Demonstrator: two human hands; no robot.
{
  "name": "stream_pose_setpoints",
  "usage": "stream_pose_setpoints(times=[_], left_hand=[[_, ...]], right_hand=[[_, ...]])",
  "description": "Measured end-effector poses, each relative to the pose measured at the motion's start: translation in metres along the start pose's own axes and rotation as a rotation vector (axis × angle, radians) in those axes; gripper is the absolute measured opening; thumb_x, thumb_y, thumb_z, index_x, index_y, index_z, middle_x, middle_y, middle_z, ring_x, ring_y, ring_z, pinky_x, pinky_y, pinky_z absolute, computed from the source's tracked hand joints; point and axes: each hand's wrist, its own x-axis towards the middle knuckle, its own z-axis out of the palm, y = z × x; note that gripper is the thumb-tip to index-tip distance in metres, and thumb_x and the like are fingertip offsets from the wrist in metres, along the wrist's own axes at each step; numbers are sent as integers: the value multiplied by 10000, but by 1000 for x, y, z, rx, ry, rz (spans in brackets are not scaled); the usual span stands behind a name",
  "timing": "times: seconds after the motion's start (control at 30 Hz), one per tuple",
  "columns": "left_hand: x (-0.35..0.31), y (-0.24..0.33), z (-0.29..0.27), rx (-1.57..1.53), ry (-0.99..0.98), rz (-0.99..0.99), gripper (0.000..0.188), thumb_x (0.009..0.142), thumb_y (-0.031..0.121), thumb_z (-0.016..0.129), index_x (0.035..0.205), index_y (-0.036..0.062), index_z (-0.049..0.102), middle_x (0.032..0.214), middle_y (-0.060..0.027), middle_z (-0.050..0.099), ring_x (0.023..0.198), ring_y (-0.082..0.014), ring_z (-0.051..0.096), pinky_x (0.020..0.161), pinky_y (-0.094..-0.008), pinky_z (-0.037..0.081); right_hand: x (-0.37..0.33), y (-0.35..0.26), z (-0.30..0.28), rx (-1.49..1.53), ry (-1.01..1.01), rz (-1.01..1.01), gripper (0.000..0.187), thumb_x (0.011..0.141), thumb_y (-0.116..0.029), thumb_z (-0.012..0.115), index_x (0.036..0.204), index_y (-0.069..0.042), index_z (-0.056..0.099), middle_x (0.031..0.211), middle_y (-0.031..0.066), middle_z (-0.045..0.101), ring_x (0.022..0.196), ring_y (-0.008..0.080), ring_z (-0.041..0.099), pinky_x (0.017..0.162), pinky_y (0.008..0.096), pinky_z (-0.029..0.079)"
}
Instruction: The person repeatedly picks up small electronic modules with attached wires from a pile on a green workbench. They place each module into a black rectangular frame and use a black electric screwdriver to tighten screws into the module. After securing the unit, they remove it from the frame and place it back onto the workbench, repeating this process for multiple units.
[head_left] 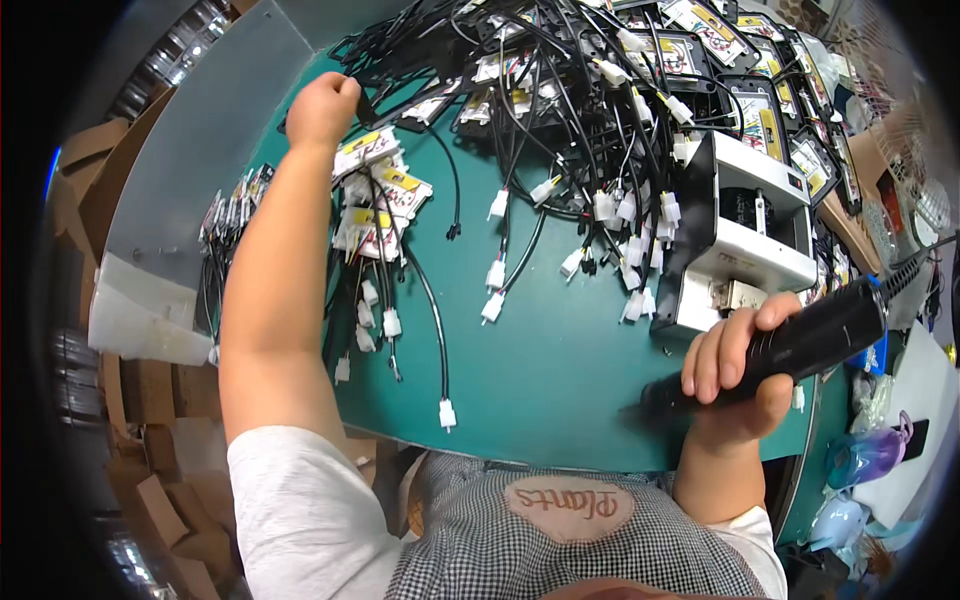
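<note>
My right hand (735,365) is wrapped around a black electric screwdriver (825,330), its dark tip pointing left over the green tabletop (540,390). At the far left my left hand (322,108) is closed beside a heap of black cables (400,45). A dark edge shows by its fingers, but what they hold is hidden. Just right of that forearm lies a stack of white circuit boards with yellow parts (385,195). Black leads with white plugs (391,322) hang from the stack toward me.
A white and black metal fixture (745,230) stands at the right. Behind it are piled black housings with wired boards (760,115). Many white connectors (630,245) spread across the middle. A grey panel (180,170) borders the left; a purple-blue bottle (865,455) sits far right.
</note>
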Motion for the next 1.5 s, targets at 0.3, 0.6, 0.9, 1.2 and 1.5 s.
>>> stream_pose_setpoints(times=[0.3,0.6,0.9,1.2,1.5], left_hand=[[-88,11,-97,-699,-553,-71,186,875,147,589,1026,44,624,735,51,561,588,-20,485,545,-172,392],[-276,63,-51,-568,-804,92,118,826,159,657,838,56,603,702,-30,601,588,-140,551,562,-282,448],[-279,73,-36,-326,-323,663,167,728,193,730,806,89,625,743,-76,603,770,-288,575,705,-396,462],[-144,-40,-57,534,-527,343,747,686,134,730,1373,170,436,1394,-160,419,1277,-346,401,1061,-407,361],[-136,-82,-48,164,-547,425,582,672,173,732,1207,51,537,1186,-160,558,1158,-330,496,1000,-392,404]], right_hand=[[-1,-1,-6,15,-58,-45,502,870,-370,650,1168,-54,398,714,42,481,528,147,510,518,301,481],[5,-1,-20,63,-108,-68,451,933,-384,540,1210,-40,450,750,44,481,583,145,510,544,302,469],[6,2,-24,22,-80,-53,482,917,-387,568,1223,-35,444,756,41,475,587,136,497,543,285,451],[7,3,-23,-11,-76,-69,484,912,-377,573,1207,-27,415,753,39,465,570,127,487,529,274,445],[10,7,-25,-55,-82,-55,455,923,-367,554,1201,-30,424,758,38,458,584,132,484,546,281,446]])
